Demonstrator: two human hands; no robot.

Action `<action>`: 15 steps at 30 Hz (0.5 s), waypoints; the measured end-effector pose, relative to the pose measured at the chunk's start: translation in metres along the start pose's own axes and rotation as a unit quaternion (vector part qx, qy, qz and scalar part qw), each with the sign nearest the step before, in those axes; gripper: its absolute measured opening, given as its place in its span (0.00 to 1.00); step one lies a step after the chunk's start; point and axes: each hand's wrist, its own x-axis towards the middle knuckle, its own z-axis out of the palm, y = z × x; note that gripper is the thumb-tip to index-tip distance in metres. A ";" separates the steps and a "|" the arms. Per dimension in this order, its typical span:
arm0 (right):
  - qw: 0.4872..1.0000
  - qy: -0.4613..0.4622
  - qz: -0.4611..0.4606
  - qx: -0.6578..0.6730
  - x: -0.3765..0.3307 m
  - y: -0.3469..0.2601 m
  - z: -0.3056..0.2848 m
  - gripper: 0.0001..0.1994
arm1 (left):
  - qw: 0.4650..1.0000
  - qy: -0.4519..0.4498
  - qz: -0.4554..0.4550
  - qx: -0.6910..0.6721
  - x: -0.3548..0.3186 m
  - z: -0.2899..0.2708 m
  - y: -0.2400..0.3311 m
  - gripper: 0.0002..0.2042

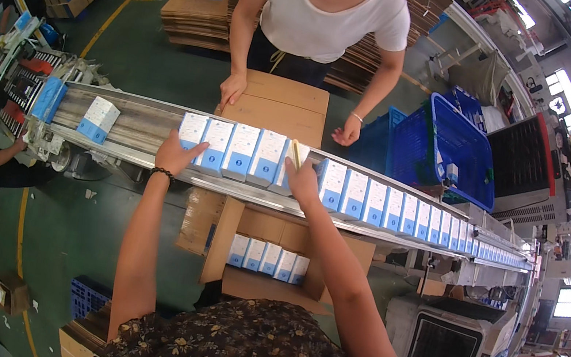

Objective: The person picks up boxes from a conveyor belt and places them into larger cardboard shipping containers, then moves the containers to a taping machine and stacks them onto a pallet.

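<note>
Nearest us is the dark patterned shirt (239,341), and past it the open carton (272,291) holds a row of packed boxes (263,258). On the conveyor (147,117), the left hand (177,153) and right hand (302,181) clasp opposite ends of five blue-and-white small boxes (241,151), a thin yellow strip (296,154) at the right fingers. We judge that the middle boxes, held only by end pressure, could drop if either hand slackens or the row bows.
</note>
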 end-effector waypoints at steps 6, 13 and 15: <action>0.991 0.054 -0.101 0.072 -0.049 -0.091 -0.031 0.28 | 0.962 0.080 0.089 -0.245 -0.016 -0.047 -0.035 0.28; 0.950 0.245 -0.175 0.078 -0.221 0.015 -0.116 0.25 | 0.898 0.196 0.295 -0.260 -0.202 -0.068 0.032 0.35; 0.949 0.234 -0.095 0.188 -0.266 0.073 -0.092 0.25 | 0.922 0.134 0.284 -0.229 -0.229 -0.015 0.008 0.37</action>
